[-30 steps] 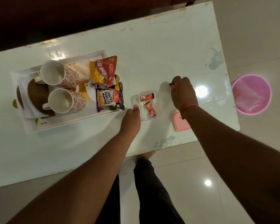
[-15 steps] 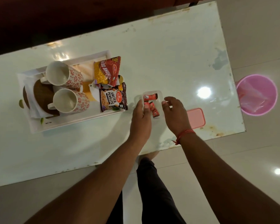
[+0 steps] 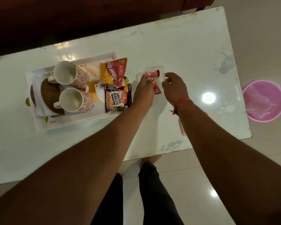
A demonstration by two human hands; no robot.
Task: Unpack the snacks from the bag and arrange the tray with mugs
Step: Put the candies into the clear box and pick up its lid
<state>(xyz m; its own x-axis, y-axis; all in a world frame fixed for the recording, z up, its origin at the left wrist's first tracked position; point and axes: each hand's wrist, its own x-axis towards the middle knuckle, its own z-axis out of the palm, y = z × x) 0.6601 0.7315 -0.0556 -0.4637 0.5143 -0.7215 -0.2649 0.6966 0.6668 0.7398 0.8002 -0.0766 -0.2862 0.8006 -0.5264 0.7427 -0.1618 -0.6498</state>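
Table: I see a white glossy top (image 3: 177, 46), worn at its edges, with both forearms reaching over it from the near side.
Tray: a white tray (image 3: 75, 123) sits on the table's left part.
Mugs: two white mugs with red flower print lie on their sides in the tray, far mug (image 3: 70, 74) and near mug (image 3: 75, 100), mouths facing the camera.
Snacks: an aloo bhujia packet (image 3: 113, 71) and a salted peanuts packet (image 3: 118, 99) rest at the tray's right end, the first beyond the second.
Container: a small clear container (image 3: 154, 69) stands on the table just right of the tray, with two red sachets (image 3: 152, 73) in it.
Left hand: my left hand (image 3: 143, 93) grips the container's left edge, fingers curled at the rim.
Right hand: my right hand (image 3: 175, 88) curls on the container's right edge; a red thread is on that wrist.
Hands: close together, one on each side of the container.
Lid: a pink lid (image 3: 182, 127) lies mostly hidden under the right forearm.
Floor: a pink bin (image 3: 263, 100) stands beside the table's right end.
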